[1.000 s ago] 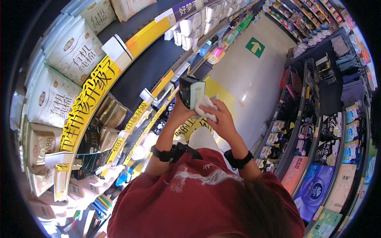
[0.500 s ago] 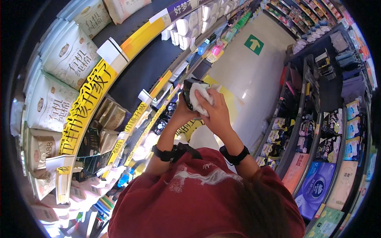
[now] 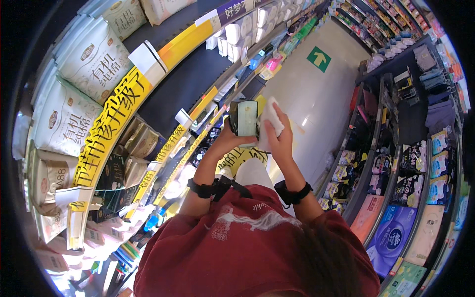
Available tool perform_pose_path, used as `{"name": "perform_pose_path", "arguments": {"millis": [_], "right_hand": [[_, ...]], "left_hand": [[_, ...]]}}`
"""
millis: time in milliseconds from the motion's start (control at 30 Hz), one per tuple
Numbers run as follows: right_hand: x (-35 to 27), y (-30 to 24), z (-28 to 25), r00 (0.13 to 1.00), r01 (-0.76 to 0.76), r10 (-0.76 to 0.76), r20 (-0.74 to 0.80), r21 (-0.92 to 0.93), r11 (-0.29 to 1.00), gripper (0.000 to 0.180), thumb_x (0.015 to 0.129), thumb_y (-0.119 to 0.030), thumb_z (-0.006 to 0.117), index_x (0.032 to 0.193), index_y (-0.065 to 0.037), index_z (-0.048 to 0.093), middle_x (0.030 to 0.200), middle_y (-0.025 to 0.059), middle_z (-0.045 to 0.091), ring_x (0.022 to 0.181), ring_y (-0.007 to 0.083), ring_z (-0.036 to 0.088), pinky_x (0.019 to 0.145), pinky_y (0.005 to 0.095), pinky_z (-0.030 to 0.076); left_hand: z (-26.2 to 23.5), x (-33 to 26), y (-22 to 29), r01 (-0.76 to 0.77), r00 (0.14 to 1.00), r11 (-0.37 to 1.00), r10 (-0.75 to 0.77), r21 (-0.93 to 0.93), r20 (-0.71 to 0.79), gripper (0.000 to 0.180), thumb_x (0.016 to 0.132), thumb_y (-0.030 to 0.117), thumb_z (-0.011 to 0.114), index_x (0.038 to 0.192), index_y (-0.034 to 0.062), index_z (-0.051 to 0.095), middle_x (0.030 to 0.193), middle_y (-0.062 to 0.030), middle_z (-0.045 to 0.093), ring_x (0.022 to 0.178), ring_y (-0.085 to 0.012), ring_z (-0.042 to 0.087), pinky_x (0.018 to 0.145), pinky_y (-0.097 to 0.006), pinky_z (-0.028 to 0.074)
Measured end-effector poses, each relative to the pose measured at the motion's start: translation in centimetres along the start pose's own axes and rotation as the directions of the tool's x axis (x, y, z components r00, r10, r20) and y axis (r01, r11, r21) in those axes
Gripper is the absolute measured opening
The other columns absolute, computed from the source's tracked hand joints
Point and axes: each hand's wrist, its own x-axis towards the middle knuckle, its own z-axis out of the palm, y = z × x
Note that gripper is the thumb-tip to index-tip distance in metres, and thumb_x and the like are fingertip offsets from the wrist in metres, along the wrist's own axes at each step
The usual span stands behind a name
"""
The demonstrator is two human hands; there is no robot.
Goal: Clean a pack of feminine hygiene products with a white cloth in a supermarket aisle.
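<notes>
My left hand (image 3: 228, 140) grips a small boxy package (image 3: 247, 119), black at the side with a pale green face turned up. It is held in front of my chest, beside the shelf edge on the left. Just to its right, my right hand (image 3: 281, 137) is closed on a folded white cloth (image 3: 269, 117). The cloth stands close beside the package, its lower part near my left fingertips; I cannot tell whether they touch. Both wrists wear black bands.
Left shelves hold large white packs (image 3: 94, 54), gold packs (image 3: 141, 138) and yellow label strips (image 3: 118, 109). Across the aisle floor (image 3: 297, 94), right shelves carry dark packs (image 3: 410, 153) and a purple pack (image 3: 393, 237). A green arrow sign (image 3: 319, 59) lies on the floor ahead.
My right hand has moved the white cloth off the package and slightly right. The package now shows its pale green face, which the cloth and hand covered before.
</notes>
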Motion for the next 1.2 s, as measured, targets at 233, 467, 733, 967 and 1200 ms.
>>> {"name": "perform_pose_path", "arguments": {"millis": [233,467,733,967,1200], "right_hand": [[-0.6,1.2,0.3,0.985,-0.021,0.011,0.171,0.055,0.998,0.053,0.081,-0.011,0.053,0.130,-0.001,0.033,0.104,0.0155,0.046,0.099,0.0263,0.045,0.087,0.0327,0.036],[-0.2,5.5,-0.6,0.978,-0.174,0.188,-0.085,0.152,0.973,0.029,0.083,-0.011,0.054,0.109,0.002,0.049,0.098,0.0129,0.051,0.093,0.0212,0.050,0.081,0.0292,0.039],[3.5,-4.7,-1.7,0.958,0.265,-0.288,0.015,-0.432,0.862,0.036,0.077,-0.014,0.058,0.111,-0.006,0.052,0.102,0.0144,0.051,0.087,0.0292,0.051,0.076,0.0329,0.041],[1.1,-3.2,1.7,0.894,0.432,-0.343,0.288,-0.756,0.491,0.044,0.071,-0.027,0.059,0.110,-0.007,0.053,0.119,0.0107,0.045,0.090,0.0285,0.046,0.075,0.0395,0.039],[-1.5,-3.0,1.3,0.810,0.586,-0.362,0.462,-0.637,0.500,0.041,0.063,-0.019,0.061,0.103,-0.009,0.058,0.127,0.0053,0.041,0.089,0.0253,0.045,0.074,0.0360,0.038]], "left_hand": [[0.0,-0.5,0.6,-0.083,0.994,0.989,0.073,0.121,0.082,0.106,0.050,0.027,0.082,0.128,-0.0053,0.017,0.120,-0.0172,0.042,0.113,-0.0251,0.043,0.095,-0.030,0.035],[0.4,-1.3,2.2,-0.078,0.997,0.966,0.069,0.247,0.043,0.115,0.049,0.030,0.082,0.132,-0.0041,0.010,0.129,-0.0223,0.032,0.121,-0.0308,0.033,0.101,-0.034,0.026],[1.2,-2.2,3.6,-0.157,0.941,0.472,0.337,0.867,-0.013,0.100,0.050,0.018,0.078,0.130,0.0010,0.021,0.118,-0.0192,0.040,0.109,-0.0353,0.040,0.094,-0.041,0.031],[1.4,-2.0,3.6,-0.203,0.820,0.362,0.571,0.910,-0.044,0.066,0.062,0.001,0.059,0.123,0.0020,0.036,0.118,-0.0131,0.042,0.113,-0.0282,0.037,0.098,-0.040,0.025],[0.6,-2.2,4.5,-0.144,0.806,0.387,0.579,0.911,-0.119,0.065,0.063,0.005,0.060,0.123,0.0020,0.036,0.120,-0.0127,0.042,0.114,-0.0284,0.037,0.097,-0.038,0.027]]}}
